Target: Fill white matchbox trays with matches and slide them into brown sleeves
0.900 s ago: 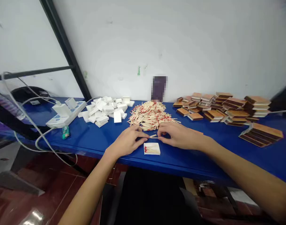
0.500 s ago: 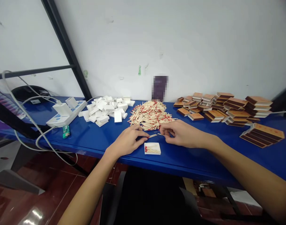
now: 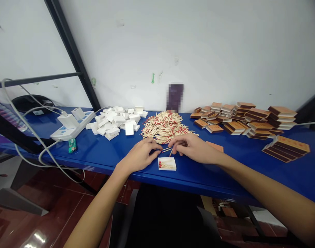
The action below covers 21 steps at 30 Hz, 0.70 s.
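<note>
A small white matchbox tray [image 3: 170, 168] lies at the table's front edge, with several red-headed matches inside, heads to the left. Just behind it my left hand [image 3: 144, 153] pinches a few matches [image 3: 166, 150] by their head ends, the sticks pointing right. My right hand [image 3: 184, 146] is beside them, its thumb and forefinger closed on a single match [image 3: 171, 153] that tilts head-down above the tray's back edge. Beyond both hands rises a large heap of loose matches [image 3: 162, 125].
White empty trays [image 3: 118, 119] are piled at the back left. Orange-brown matchbox sleeves [image 3: 261, 125] are stacked on the right, with one sleeve [image 3: 214, 146] behind my right wrist. A power strip [image 3: 73, 128] with cables and a green packet [image 3: 72, 145] are on the left of the blue table [image 3: 240, 172].
My right hand has shifted left toward my left hand, and the match in it now slants downward over the tray's back edge. An orange sleeve shows behind the right wrist. My left hand barely moved.
</note>
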### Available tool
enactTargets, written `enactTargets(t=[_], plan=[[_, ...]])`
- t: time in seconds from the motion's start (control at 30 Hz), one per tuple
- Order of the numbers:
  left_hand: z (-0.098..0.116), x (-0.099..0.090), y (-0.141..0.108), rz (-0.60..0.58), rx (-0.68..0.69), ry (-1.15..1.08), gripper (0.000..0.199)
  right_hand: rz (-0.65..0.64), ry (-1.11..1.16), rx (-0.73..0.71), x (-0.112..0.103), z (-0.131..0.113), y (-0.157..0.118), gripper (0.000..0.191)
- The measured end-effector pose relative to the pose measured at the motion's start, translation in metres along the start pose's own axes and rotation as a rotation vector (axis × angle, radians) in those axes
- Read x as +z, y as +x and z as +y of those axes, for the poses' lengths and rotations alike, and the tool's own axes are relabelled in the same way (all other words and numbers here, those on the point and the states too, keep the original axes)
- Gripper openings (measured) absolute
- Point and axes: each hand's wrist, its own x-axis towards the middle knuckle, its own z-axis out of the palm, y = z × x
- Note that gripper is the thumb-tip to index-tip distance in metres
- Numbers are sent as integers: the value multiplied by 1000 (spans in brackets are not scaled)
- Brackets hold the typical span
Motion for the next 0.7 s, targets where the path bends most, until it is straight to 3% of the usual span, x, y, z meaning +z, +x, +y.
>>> enactTargets(t=[0.13, 0.23, 0.57, 0.7], plan=[[0, 0, -1, 3, -15, -7, 24, 58, -336, -147, -5, 8, -2, 19], [-1, 0, -1, 4, -23, -21, 25, 19, -411, -219, -6, 12, -2, 15], [-2, 2, 0, 12, -12, -33, 30, 112, -491, -187, 1, 16, 3, 14], [-2, 1, -1, 9, -7, -23, 31, 66, -592, -164, -4, 18, 2, 25]])
